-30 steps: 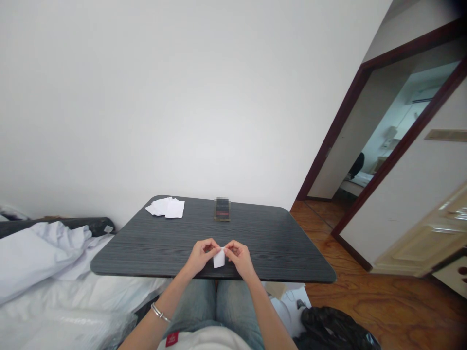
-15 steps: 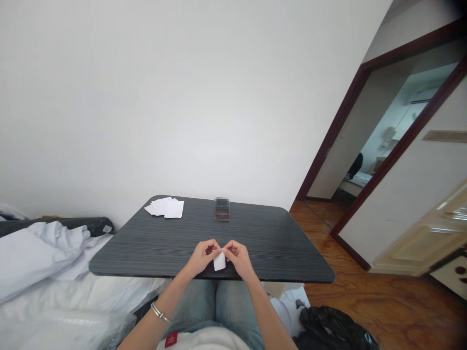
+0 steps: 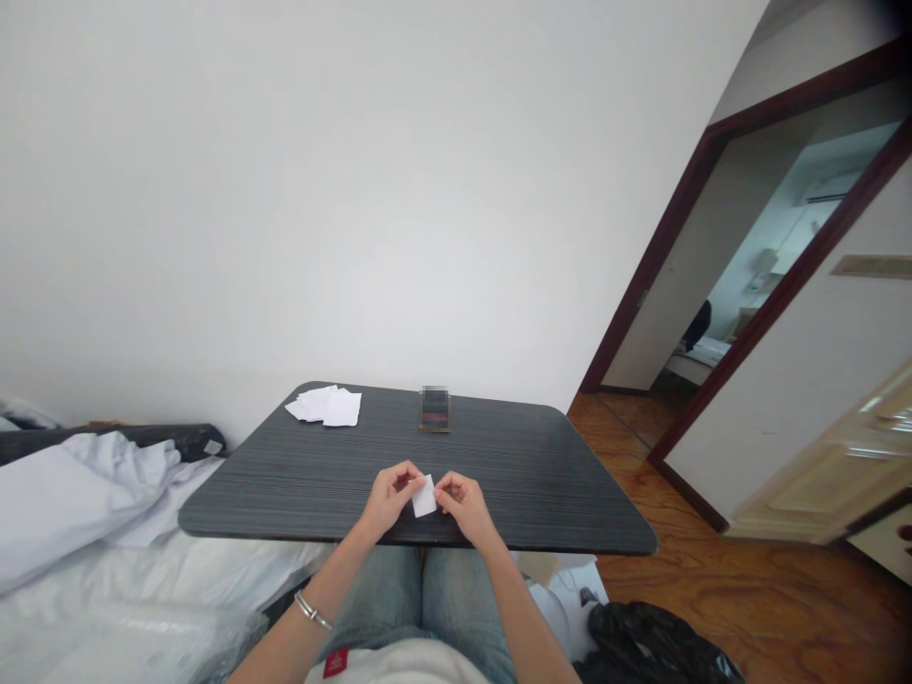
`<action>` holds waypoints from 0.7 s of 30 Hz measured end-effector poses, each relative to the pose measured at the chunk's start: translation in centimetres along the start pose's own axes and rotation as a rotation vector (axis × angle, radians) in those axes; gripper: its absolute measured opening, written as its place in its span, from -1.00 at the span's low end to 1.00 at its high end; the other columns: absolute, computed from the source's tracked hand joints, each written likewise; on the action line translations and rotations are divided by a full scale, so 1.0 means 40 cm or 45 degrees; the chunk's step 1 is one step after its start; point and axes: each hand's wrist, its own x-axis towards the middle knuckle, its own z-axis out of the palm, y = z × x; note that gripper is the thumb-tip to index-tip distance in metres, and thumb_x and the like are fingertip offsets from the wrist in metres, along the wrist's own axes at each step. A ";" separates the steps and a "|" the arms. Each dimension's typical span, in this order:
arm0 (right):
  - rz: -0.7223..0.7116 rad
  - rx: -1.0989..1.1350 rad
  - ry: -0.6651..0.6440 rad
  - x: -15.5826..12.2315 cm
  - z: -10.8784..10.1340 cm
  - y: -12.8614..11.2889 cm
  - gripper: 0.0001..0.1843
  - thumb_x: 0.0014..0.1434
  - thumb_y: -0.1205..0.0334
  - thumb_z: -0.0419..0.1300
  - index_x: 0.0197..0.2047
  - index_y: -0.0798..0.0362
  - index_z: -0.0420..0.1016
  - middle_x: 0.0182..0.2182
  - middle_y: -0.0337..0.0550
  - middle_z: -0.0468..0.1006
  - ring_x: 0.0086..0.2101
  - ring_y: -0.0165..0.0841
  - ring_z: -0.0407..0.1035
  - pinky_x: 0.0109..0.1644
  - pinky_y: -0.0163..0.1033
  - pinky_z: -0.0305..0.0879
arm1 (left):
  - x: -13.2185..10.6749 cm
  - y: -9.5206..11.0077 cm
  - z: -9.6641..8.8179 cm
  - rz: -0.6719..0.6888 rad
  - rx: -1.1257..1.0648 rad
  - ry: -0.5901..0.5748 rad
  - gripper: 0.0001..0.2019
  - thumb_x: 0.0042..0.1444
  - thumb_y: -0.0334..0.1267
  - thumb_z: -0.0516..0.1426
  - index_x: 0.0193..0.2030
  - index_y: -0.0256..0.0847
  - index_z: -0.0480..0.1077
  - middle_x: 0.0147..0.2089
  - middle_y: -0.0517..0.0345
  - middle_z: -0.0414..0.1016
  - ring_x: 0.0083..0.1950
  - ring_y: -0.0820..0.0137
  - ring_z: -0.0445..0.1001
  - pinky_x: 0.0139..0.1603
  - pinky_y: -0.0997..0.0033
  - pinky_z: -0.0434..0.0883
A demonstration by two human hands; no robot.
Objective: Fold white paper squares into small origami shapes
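Pinching the white paper [image 3: 425,499] to its right, the left grip [image 3: 389,496] is closed; the right grip [image 3: 463,502], nearly closed, is at the opposite edge, hold unclear. Uneven pulling could tear it.

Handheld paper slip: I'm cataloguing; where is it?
In the head view, the paper slip is below centre, between left hand and right hand, near the front edge of the table.

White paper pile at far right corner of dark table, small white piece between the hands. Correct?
Wrong corner: the head view shows the white paper pile at the far left corner of the dark table. The small white piece is between the left hand and right hand, as stated.
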 end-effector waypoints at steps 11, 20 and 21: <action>0.014 -0.033 -0.019 -0.002 -0.001 0.002 -0.86 -0.05 0.21 0.14 -0.53 0.11 0.35 -0.64 -0.29 0.34 -0.62 -0.49 0.20 -0.60 -0.42 0.15 | 0.001 0.003 -0.003 0.007 -0.044 0.100 -0.80 -0.06 -0.20 0.11 -0.54 -0.31 0.31 -0.58 0.23 0.27 -0.53 0.51 0.22 -0.51 0.56 0.18; 0.012 -0.049 -0.022 -0.005 -0.004 0.006 -0.85 -0.07 0.21 0.16 -0.55 0.12 0.36 -0.65 -0.28 0.38 -0.62 -0.49 0.23 -0.59 -0.41 0.16 | 0.003 0.002 -0.009 -0.014 -0.126 0.234 -0.79 -0.08 -0.17 0.12 -0.56 -0.30 0.31 -0.58 0.24 0.29 -0.53 0.50 0.23 -0.49 0.55 0.18; 0.015 -0.045 -0.022 -0.004 -0.004 0.007 -0.85 -0.07 0.22 0.16 -0.55 0.12 0.36 -0.65 -0.28 0.38 -0.62 -0.49 0.24 -0.59 -0.42 0.16 | 0.003 0.001 -0.010 -0.008 -0.147 0.263 -0.79 -0.08 -0.18 0.12 -0.56 -0.29 0.31 -0.58 0.25 0.29 -0.53 0.51 0.23 -0.48 0.55 0.18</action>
